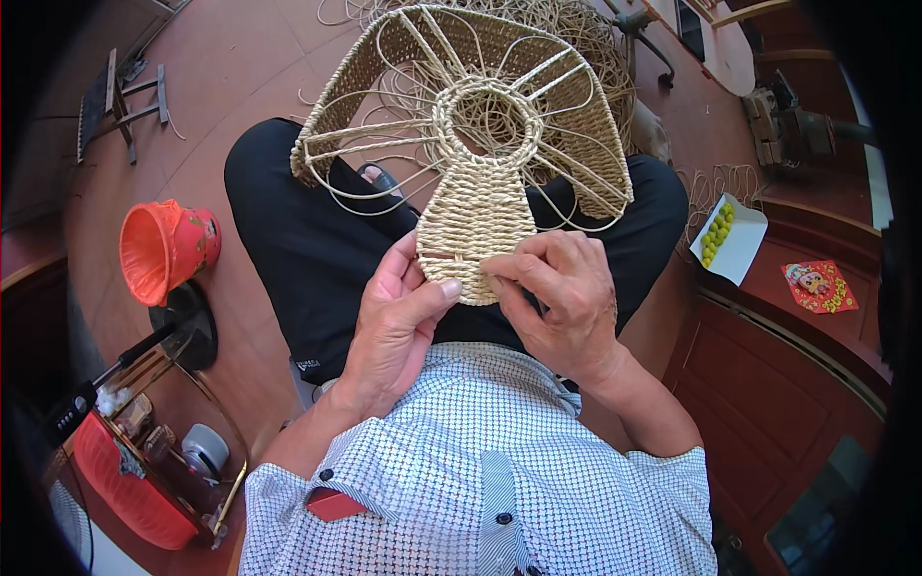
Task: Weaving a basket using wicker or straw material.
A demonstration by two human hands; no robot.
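A woven straw piece point(477, 206) rests over my lap, shaped like a rounded paddle at the near end. Beyond it are a braided ring point(440, 113) with twisted spokes and a curved woven band point(336, 120) around the far side. My left hand point(392, 322) grips the left edge of the paddle end, thumb on top and fingers beneath. At its right edge, my right hand point(562, 298) pinches thumb and forefinger together against the weave; any strand between them is too small to make out. A narrow slit shows in the weave between the hands.
Loose cord point(586, 48) lies heaped behind the woven piece. To the left stand an orange-lined bucket point(158, 252), a small stool point(130, 104) and a low rack with a red basin point(130, 480). At right, a white box point(744, 245) holds yellow-green fruit beside a red packet point(819, 287).
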